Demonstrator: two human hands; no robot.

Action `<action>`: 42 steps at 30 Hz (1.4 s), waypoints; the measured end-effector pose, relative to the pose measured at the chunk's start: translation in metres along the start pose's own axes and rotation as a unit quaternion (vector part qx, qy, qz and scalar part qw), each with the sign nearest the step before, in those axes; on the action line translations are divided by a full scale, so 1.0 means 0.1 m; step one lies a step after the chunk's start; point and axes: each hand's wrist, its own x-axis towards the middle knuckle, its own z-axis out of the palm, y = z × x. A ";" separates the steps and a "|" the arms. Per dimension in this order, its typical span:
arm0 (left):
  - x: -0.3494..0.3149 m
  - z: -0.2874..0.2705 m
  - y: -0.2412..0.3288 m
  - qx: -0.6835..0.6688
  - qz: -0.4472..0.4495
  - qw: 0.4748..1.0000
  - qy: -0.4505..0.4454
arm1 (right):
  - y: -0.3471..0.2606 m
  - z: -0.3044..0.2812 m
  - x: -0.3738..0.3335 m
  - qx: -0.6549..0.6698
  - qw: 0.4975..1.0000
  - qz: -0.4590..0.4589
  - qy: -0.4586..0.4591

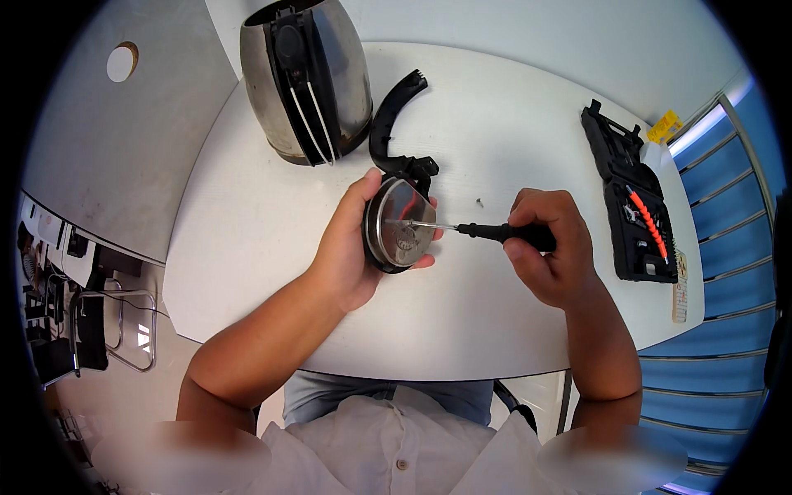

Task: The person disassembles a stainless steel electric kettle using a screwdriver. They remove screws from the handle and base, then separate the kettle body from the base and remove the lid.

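Observation:
My left hand (348, 235) is wrapped round a kettle lid (388, 233), a round piece with a shiny metal face and a black rim, held tilted above the table. In my right hand (554, 247) is a screwdriver (487, 231) with a black handle, gripped between thumb and fingers. Its thin metal shaft points left, and the tip meets the lid's metal face. A small screw (479, 202) lies on the table beyond the shaft. Behind the lid lies a curved black handle piece (386, 132). The steel kettle body (346, 74) stands upright at the far left.
An open black tool case (615, 194) lies at the right, with an orange-handled tool (648, 223) across it. Beside it is a strip of small pieces (680, 289); a yellow box (665, 127) sits behind. Metal rails (734, 239) run past the white table's (462, 330) right edge.

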 end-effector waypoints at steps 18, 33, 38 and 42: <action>-0.05 0.02 0.14 -0.031 -0.001 0.999 0.017 | -0.10 -0.04 0.07 0.013 0.992 0.106 -0.059; -0.07 0.01 0.05 0.090 0.019 0.995 0.029 | -0.15 -0.14 0.10 -0.170 0.961 0.171 -0.132; -0.06 -0.02 0.04 0.126 0.063 0.990 0.021 | -0.15 -0.12 0.13 -0.148 0.941 0.251 -0.171; -0.05 0.03 0.02 0.209 0.098 0.972 0.053 | -0.18 -0.12 0.14 -0.062 0.916 0.336 -0.210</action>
